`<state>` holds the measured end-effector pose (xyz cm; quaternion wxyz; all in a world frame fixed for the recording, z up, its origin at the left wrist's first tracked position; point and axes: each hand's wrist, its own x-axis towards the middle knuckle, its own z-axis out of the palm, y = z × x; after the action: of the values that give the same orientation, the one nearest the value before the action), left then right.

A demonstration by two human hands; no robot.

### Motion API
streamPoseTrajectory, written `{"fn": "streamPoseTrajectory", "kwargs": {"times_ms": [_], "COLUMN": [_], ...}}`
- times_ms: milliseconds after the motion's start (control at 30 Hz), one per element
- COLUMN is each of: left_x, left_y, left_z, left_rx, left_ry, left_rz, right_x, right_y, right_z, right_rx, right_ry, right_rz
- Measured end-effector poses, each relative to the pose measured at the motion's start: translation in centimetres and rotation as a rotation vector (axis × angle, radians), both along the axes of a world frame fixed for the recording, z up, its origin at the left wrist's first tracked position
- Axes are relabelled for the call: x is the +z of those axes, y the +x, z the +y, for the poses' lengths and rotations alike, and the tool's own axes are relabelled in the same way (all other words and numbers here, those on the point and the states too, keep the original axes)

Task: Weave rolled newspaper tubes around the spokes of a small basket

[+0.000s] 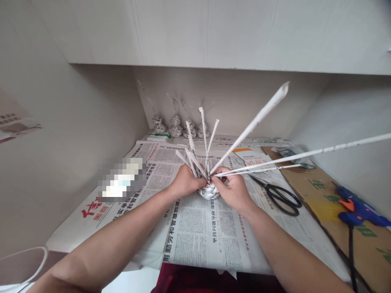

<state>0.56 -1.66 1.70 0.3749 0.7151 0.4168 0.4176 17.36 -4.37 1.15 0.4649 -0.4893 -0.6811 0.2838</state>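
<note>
A small round piece woven from rolled paper (209,191) sits between my two hands above the newspaper. Long white paper tubes (249,129) fan out from its top, upward and to the right. My left hand (188,181) is closed round the left side of the piece, thumb at its top. On the other side my right hand (232,188) pinches the base of a paper tube (305,154) that stretches far right. Some fingertips are hidden behind the weave and the tubes.
Newspaper (195,240) covers the table. Black-handled scissors (282,199) lie right of my hand. Farther right, a blue glue gun (363,209) rests on cardboard (320,205). Several woven gourd shapes (176,126) stand along the back wall, below an overhanging panel (195,36).
</note>
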Motion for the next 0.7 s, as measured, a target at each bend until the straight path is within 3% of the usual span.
{"fn": "streamPoseTrajectory", "kwargs": {"times_ms": [133,300,700], "left_x": [0.8,2.2,1.2], "left_y": [-0.9,-2.5,-2.8], "left_z": [0.5,1.3,2.1], "left_rx": [-0.180,-0.532,-0.517], "left_ry": [-0.076,-0.199,-0.293], "left_rz": [0.000,0.050,-0.018], "right_x": [0.0,-0.4,-0.1], "right_y": [0.2,0.4,0.3], "right_z": [0.1,0.4,0.4], "right_rx": [-0.023,-0.007,0.007], "right_ry": [-0.058,-0.078,-0.098], "right_rz": [0.032,0.048,0.084]}}
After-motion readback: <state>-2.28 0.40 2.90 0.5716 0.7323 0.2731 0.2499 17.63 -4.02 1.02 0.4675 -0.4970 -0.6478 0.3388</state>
